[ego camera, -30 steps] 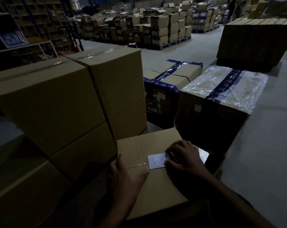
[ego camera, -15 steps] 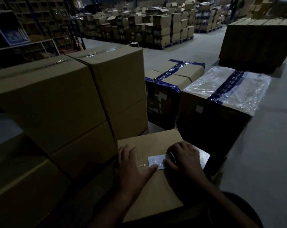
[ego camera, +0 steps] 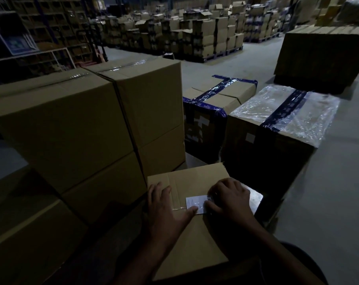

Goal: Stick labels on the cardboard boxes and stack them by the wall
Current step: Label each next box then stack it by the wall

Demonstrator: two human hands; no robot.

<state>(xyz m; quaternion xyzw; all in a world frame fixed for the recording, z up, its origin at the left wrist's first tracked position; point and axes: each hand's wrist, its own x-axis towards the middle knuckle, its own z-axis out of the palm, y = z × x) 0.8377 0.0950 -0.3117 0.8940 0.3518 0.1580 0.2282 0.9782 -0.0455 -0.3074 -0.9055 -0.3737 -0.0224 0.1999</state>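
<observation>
A small cardboard box (ego camera: 195, 243) lies low in front of me with a white label (ego camera: 195, 202) on its top. My left hand (ego camera: 166, 210) lies flat on the box, fingers spread, its thumb tip touching the label's left lower corner. My right hand (ego camera: 230, 200) covers the label's right half, fingers bent down onto it; whether they press or pinch is not clear.
Two tall stacks of plain cardboard boxes (ego camera: 81, 128) stand to the left. Behind the small box sit a blue-taped box (ego camera: 215, 99) and a plastic-wrapped box (ego camera: 285, 112). A flat cardboard pile (ego camera: 326, 52) is at far right; pallets of boxes (ego camera: 205, 36) fill the back.
My left hand has slid up the box top from its near edge and now lies flat with the thumb at the label. My right hand has stayed on the label.
</observation>
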